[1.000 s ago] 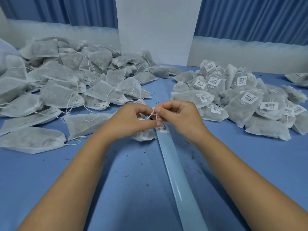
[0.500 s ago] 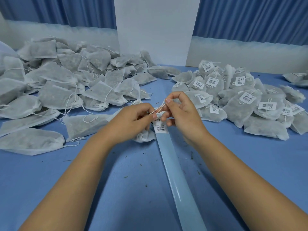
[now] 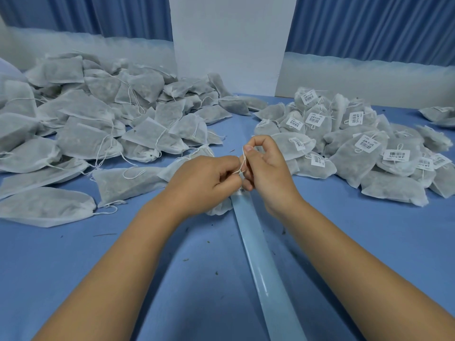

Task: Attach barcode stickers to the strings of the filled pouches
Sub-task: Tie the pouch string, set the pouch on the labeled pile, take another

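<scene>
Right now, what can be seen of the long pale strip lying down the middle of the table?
The strip is long, narrow, glossy and pale blue-grey, apparently sticker backing. It lies flat on the blue table, running from beneath the left hand and right hand, which pinch a white string, to the bottom edge. One barcode sticker shows at its far end; the rest looks bare.

Blue curtains (image 3: pixel 369 25), white panel (image 3: pixel 231 40)
</scene>
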`<control>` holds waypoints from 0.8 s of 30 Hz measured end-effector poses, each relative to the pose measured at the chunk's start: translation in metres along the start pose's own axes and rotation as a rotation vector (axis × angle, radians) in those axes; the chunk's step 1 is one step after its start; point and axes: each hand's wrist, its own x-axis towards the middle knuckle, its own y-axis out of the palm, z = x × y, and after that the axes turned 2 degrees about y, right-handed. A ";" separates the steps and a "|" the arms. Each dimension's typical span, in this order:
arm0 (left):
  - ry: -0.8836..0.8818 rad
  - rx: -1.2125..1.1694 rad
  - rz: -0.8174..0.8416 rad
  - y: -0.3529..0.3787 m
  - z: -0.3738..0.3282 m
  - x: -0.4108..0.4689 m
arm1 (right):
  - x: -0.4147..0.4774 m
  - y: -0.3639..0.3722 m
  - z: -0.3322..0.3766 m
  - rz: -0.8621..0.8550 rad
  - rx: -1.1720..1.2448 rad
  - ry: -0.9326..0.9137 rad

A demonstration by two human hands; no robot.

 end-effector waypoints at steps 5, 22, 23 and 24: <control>0.011 -0.043 0.013 0.003 -0.002 0.001 | -0.001 0.001 -0.001 -0.002 -0.008 0.007; -0.104 -0.319 0.021 0.004 0.011 0.001 | 0.002 -0.009 -0.003 -0.174 -0.130 -0.111; -0.100 -0.331 0.051 0.000 0.014 0.001 | 0.003 -0.010 -0.002 -0.190 -0.124 -0.126; -0.084 -0.307 0.078 -0.004 0.018 -0.001 | 0.004 -0.012 0.000 -0.201 -0.117 -0.142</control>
